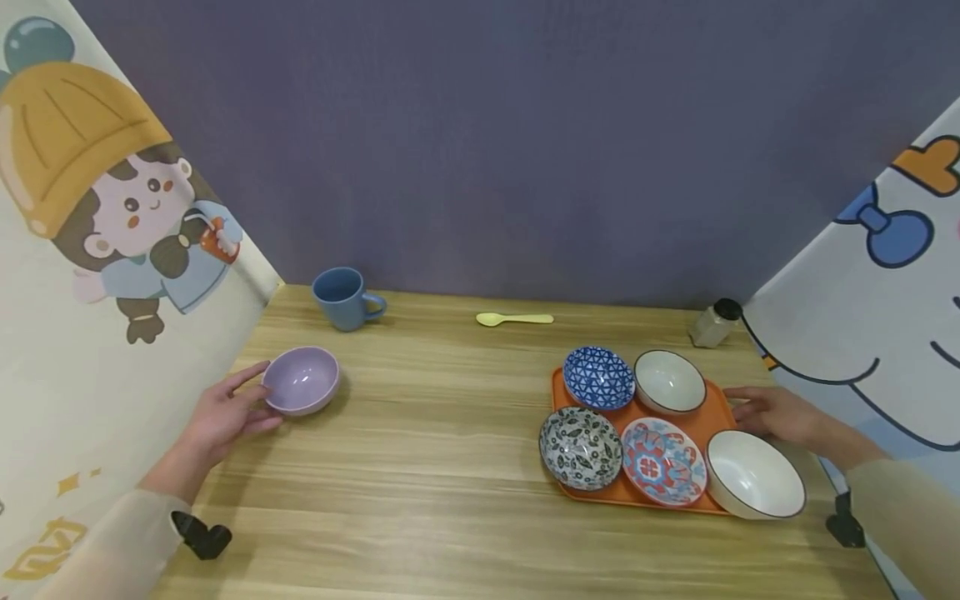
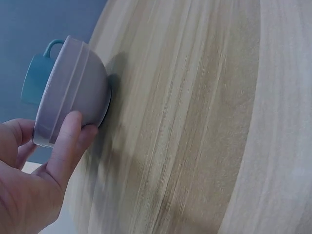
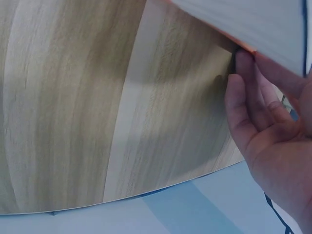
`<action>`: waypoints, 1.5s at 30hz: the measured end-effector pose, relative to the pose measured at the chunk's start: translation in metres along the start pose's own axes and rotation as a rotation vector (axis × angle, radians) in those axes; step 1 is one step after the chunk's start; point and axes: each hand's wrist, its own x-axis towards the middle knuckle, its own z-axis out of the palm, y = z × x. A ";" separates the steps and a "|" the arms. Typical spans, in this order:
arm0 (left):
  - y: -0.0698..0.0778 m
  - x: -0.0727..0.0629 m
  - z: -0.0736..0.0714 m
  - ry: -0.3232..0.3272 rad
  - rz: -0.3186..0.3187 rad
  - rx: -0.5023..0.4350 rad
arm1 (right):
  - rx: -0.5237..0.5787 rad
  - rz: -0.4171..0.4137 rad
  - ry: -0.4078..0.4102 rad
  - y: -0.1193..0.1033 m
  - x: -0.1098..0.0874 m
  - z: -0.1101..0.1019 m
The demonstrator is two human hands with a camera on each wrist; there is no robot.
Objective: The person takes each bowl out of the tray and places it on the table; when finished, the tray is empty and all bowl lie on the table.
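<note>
A glossy light purple bowl [image 1: 302,380] sits at the left of the table in the head view. My left hand [image 1: 230,408] has its fingers and thumb around the bowl's left side, pads against the outer wall. The left wrist view shows a fingertip [image 2: 73,119] on that wall below the rim. On the right, an orange tray [image 1: 722,414] bears several bowls and a patterned dish. My right hand [image 1: 780,414] is at the tray's right edge with fairly loose fingers. The right wrist view has its fingertips [image 3: 246,61] right at that edge, partly hidden.
A blue mug [image 1: 341,298] stands behind the purple bowl. At the back lies a yellow spoon [image 1: 513,319], and a black-lidded jar [image 1: 715,323] is at the far right. A large white bowl [image 1: 757,473] overhangs the tray's near right corner. Walls border the back and both sides.
</note>
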 end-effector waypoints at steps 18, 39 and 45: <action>-0.004 0.001 -0.011 -0.011 -0.031 -0.084 | -0.090 -0.025 0.061 0.002 -0.002 0.005; 0.010 -0.009 -0.011 -0.067 0.039 0.368 | -0.008 0.013 0.087 0.002 -0.005 0.006; 0.032 -0.015 -0.007 -0.045 0.099 0.634 | 0.006 0.011 0.080 0.004 -0.004 0.006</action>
